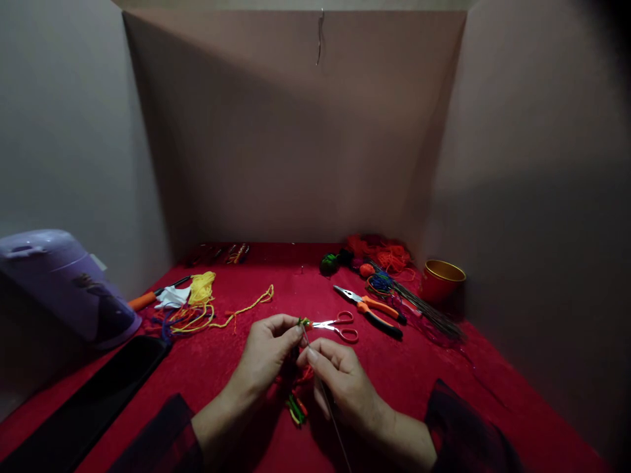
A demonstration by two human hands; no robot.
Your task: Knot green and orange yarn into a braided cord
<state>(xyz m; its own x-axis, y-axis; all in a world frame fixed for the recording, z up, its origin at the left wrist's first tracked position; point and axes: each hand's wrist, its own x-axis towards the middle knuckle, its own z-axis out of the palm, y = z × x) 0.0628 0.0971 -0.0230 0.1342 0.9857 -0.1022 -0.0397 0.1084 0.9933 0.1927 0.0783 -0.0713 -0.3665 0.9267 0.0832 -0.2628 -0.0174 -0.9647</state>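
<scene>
Near the front middle, my left hand [266, 348] pinches a small bundle of green and yellow yarn [302, 322] between thumb and forefinger. Close beside it, my right hand [342, 378] is closed on a thin, stiff-looking strand [331, 410], perhaps wire; it runs from the yarn down past the bottom edge of the picture. Below the hands lies a short bunch of green, red and yellow yarn [296, 408], partly hidden by my fingers. Small scissors [340, 326] with red handles rest just beyond the hands, blades partly spread.
Orange-handled pliers [369, 310] lie to the right. Behind them are red yarn [389, 256], thin dark sticks [428, 309] and a red cup [438, 281]. Yellow yarn [201, 289], a purple container [64, 282] and a long black object [93, 394] occupy the left.
</scene>
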